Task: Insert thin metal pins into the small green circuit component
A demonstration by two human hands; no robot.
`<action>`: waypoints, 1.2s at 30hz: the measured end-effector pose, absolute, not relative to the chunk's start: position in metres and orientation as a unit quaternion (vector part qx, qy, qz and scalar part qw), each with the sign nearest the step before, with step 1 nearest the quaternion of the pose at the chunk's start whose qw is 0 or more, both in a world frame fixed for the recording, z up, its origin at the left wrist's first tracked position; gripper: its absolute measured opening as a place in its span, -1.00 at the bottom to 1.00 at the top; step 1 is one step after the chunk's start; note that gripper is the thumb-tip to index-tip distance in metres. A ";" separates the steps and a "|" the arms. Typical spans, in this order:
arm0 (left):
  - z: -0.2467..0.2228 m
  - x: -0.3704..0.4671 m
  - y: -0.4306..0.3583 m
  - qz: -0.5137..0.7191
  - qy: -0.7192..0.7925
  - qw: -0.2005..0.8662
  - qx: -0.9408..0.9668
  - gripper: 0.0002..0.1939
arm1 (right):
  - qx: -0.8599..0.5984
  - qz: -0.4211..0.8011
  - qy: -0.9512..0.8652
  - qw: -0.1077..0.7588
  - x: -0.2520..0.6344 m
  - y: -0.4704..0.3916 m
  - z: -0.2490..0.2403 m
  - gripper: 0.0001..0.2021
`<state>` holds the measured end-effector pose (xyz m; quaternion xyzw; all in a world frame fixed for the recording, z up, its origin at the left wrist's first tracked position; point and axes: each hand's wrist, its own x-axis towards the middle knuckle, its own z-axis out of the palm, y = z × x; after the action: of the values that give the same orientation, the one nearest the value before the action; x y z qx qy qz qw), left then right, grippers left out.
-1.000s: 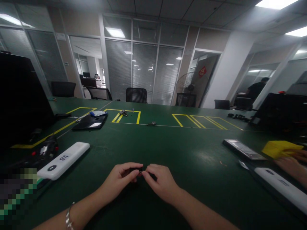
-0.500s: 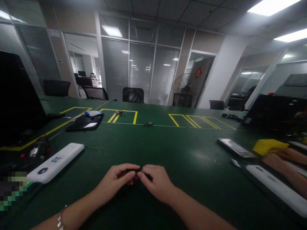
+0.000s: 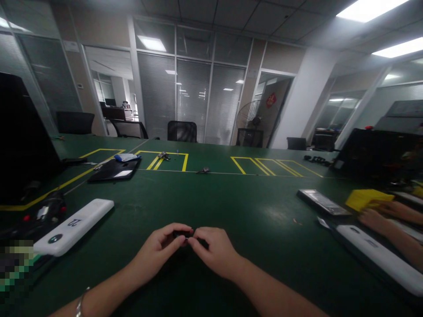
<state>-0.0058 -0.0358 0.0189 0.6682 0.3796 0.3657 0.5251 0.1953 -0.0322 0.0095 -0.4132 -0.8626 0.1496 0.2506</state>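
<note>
My left hand [image 3: 163,242] and my right hand [image 3: 213,246] meet above the near middle of the green table [image 3: 211,198]. Both have their fingers bent into a pinch, with the tips almost touching. Whatever lies between them is small and dark, mostly covered by the fingers, and its kind does not show. A bracelet [image 3: 79,304] circles my left wrist. Farther off, a small dark metal piece [image 3: 205,170] rests on the table seam.
A white device marked 22 [image 3: 74,226] lies at left, near a dark tablet [image 3: 115,171]. On the right are a flat boxed device [image 3: 322,202], another white device [image 3: 376,253] and another person's hands [image 3: 376,218] at a yellow block [image 3: 366,199]. Yellow tape [image 3: 185,163] marks the table.
My hands keep nearly the same place, with only slight finger movement. The whole view has shifted a little. At right, the other person's hands still touch the yellow block.
</note>
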 end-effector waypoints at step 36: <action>0.020 -0.005 -0.031 0.456 0.425 0.488 0.611 -0.81 | -0.428 0.177 -0.847 0.260 0.195 -0.033 0.015 -0.72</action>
<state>-0.0053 -0.0307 0.0195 0.6106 0.4251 0.4561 0.4883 0.1951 -0.0334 0.0148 -0.4277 -0.8473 0.1770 0.2603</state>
